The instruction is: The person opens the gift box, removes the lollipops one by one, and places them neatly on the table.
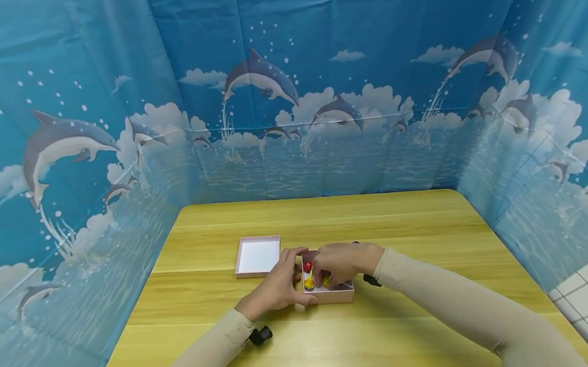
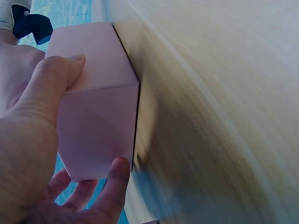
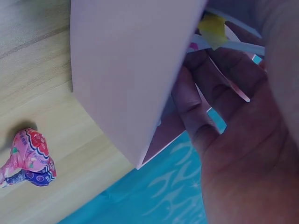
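Note:
A pink box [image 1: 336, 296] stands on the table, its top uncovered. My left hand [image 1: 278, 287] grips its left end, thumb on the front wall and fingers spread toward the far side; the left wrist view shows the thumb [image 2: 65, 72] on the pink wall. Inside the box lie a red lollipop [image 1: 307, 266] and a yellow lollipop [image 1: 309, 283]. My right hand [image 1: 345, 261] reaches in from above, curled fingers around a lollipop with a yellow wrapper [image 3: 213, 30] and a white stick. The box wall and the hand partly hide the fingertips.
A pink box lid [image 1: 258, 256] with a white inside lies left of the box. Pink and blue wrapped lollipops [image 3: 33, 154] rest on the table [image 1: 382, 334] beyond the box's right end. Dolphin-print curtain [image 1: 293, 167] surrounds the table's back and sides.

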A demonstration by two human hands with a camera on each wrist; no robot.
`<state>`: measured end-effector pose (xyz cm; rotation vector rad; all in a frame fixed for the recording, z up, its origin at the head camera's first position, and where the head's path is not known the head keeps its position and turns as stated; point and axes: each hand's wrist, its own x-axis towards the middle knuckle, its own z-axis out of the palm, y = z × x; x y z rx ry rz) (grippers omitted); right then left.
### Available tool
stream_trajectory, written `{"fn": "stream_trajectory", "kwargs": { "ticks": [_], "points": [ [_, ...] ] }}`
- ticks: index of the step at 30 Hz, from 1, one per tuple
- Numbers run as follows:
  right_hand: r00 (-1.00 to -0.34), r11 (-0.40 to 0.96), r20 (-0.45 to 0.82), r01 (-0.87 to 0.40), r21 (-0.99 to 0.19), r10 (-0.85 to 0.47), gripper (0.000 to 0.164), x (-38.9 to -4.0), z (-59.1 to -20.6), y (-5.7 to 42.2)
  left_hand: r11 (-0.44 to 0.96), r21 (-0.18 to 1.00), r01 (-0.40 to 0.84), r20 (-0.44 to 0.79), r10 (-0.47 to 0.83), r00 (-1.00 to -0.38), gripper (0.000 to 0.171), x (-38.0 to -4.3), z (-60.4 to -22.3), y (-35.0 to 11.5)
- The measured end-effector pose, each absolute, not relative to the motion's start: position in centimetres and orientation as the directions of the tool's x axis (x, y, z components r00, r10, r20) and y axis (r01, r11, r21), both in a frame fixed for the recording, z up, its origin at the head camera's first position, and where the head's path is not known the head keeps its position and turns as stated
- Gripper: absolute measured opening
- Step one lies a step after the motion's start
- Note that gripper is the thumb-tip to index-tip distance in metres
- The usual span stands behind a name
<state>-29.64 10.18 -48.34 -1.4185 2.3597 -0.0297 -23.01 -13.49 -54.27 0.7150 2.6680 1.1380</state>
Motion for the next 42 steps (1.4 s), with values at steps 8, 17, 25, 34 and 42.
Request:
{"fn": "stream_trajectory", "kwargs": {
  "ticks": [8, 17, 25, 34, 42],
  "points": [
    [-0.421, 0.507, -0.303, -0.803, -0.314, -0.855, 0.015, -29.9, -47.9, 10.7, 0.604, 0.71, 0.362, 0.039, 0.48, -0.876, 0.12, -23.0, -54.3, -13.4],
    [-0.384, 0.428, -0.19, -0.793, -0.433, -0.904, 0.019, -30.3, -47.9, 11.5, 0.604, 0.708, 0.366, 0.038, 0.484, -0.874, 0.12, -23.0, -54.2, -13.4],
    [-0.381, 0.376, -0.098, -0.775, -0.507, -0.919, 0.018, -30.5, -47.9, 12.3, 0.606, 0.712, 0.354, 0.031, 0.477, -0.878, 0.119, -23.0, -54.2, -13.4],
    [-0.403, 0.357, -0.032, -0.77, -0.528, -0.915, 0.017, -30.4, -47.7, 13.3, 0.604, 0.718, 0.346, 0.024, 0.475, -0.879, 0.12, -23.0, -54.1, -13.3],
    [-0.425, 0.352, 0.027, -0.784, -0.512, -0.905, 0.016, -30.3, -47.8, 14.1, 0.601, 0.723, 0.34, 0.019, 0.475, -0.88, 0.12, -23.0, -54.0, -13.3]
  ]
}}
